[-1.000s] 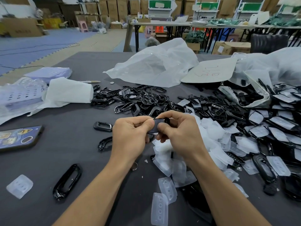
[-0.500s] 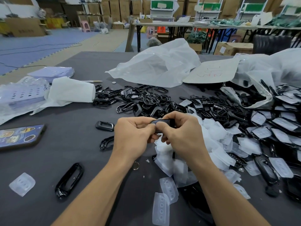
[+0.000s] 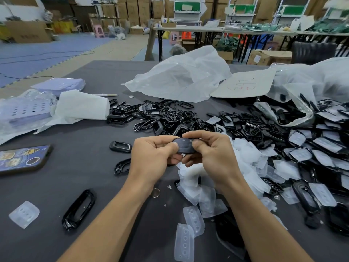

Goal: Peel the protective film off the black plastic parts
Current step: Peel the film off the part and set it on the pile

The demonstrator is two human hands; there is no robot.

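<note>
Above the grey table (image 3: 79,167) I hold one black plastic part (image 3: 184,145) between both hands. My left hand (image 3: 153,156) pinches its left end with thumb on top; my right hand (image 3: 209,154) grips its right end, fingers curled over the top edge. The part's face shows a dull film-like sheen. A pile of black frames (image 3: 160,118) lies beyond my hands. Black parts with white film (image 3: 321,148) are heaped at the right. Peeled translucent films (image 3: 196,195) lie under and right of my hands.
A phone (image 3: 22,158) lies at the left edge. Loose black frames (image 3: 79,209) and a film piece (image 3: 24,214) sit front left. White paper wrap (image 3: 81,108), clear plastic bags (image 3: 179,76) and a cardboard sheet (image 3: 245,86) lie farther back. A coin (image 3: 155,192) rests by my left wrist.
Both hands have tilted the part so its flat face shows more toward the camera. They stay in the same spot over the table.
</note>
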